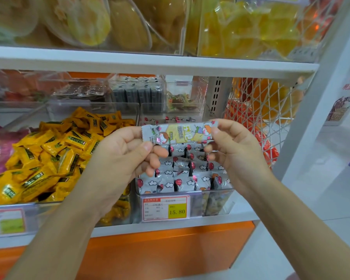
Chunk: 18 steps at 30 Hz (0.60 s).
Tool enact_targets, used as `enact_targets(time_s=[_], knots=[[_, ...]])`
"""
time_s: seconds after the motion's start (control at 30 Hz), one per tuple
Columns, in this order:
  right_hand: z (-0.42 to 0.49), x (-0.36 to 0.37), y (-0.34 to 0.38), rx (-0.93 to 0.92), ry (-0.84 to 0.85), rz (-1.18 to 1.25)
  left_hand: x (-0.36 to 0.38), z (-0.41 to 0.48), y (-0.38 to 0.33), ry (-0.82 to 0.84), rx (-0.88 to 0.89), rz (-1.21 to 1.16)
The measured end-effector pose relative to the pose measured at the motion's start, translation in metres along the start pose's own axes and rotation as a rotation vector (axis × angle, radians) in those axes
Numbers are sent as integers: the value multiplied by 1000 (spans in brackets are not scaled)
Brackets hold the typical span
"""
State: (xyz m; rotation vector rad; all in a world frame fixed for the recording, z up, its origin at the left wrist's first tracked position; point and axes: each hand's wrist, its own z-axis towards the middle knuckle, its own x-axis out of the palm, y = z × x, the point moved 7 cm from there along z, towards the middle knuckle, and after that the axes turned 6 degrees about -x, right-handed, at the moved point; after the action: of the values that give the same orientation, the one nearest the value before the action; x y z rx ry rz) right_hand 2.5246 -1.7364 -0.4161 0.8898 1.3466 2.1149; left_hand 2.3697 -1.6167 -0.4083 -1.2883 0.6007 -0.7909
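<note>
I had both hands up in front of the shelving, sharing one long, slim grey-white foil snack packet (pixel 178 132) printed with cartoon figures and a yellow patch. My left hand (pixel 127 156) pinched the crimped left end of it between thumb and curled fingers, and my right hand (pixel 232 146) pinched the right end the same way, so both were closed on the wrapper. The packet lay level between them, printed face towards the camera, held in the air and touching nothing but my fingers.

Directly below and behind it stood a clear plastic bin (pixel 216 201) at the front edge of the white lower shelf (pixel 190 223), near the shelf's right end. The bin was packed with upright grey packets (pixel 182 170) carrying red balloons and white clouds. A red-bordered white price tag (pixel 166 208) with a yellow panel reading 15.80 sat on the bin's front wall.

Just left of that bin, along the same front edge, a heap of small yellow wrapped sweets (pixel 55 158) filled a wider clear tray. Further back on the shelf were smaller clear boxes, their contents blurred. To the right of the shelf end hung a white wire basket (pixel 267 102) holding orange and yellow packs. A white upper shelf (pixel 150 64) ran above everything, with clear tubs of yellow dried fruit on it
</note>
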Motion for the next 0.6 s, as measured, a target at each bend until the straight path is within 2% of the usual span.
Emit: enact_targets(time_s=[0.2, 0.37, 0.6], knots=[[0, 7, -1, 11, 42, 94, -7, 1, -5, -206, 120, 315], [1, 8, -1, -70, 84, -122, -6, 1, -4, -218, 72, 297], [-5, 18, 5, -177, 226, -314, -10, -2, -9, -273, 149, 414]])
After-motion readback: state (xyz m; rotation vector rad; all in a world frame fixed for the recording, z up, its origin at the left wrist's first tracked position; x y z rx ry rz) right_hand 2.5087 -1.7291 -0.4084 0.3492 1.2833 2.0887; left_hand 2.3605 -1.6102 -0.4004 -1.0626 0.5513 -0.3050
